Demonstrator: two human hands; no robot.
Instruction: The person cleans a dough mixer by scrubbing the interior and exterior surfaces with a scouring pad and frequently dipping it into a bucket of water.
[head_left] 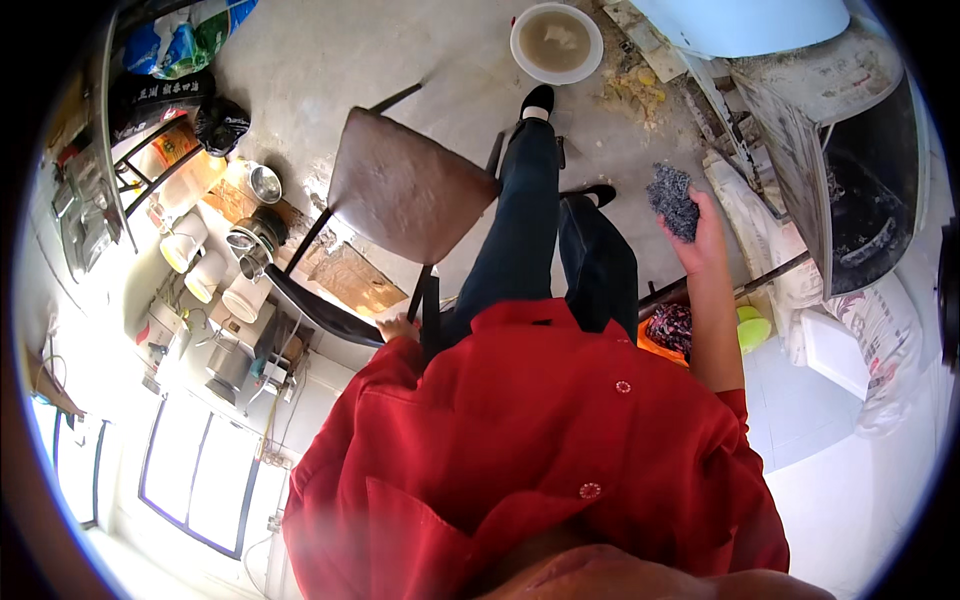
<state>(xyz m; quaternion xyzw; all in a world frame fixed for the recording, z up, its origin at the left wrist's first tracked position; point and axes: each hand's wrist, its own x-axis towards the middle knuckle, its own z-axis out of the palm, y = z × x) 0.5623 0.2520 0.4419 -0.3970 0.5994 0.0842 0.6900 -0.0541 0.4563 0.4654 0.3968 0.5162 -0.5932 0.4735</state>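
My right hand (706, 243) is raised out to the right and closed on a grey wad of steel wool (672, 197). My left hand (396, 327) grips the dark back rail (318, 310) of a chair with a brown seat (410, 185), which stands just left of my legs. Most of that hand is hidden by my red shirt (540, 440). My dark trousers (520, 240) and black shoes (537, 99) show over the concrete floor.
A white bowl of murky water (556, 42) sits on the floor ahead. A shelf (150, 150) with pots, cups and bags stands at the left. At the right are a soot-blackened box (865, 200), a white sack (885, 330), an orange basin (668, 332) and a green object (752, 328).
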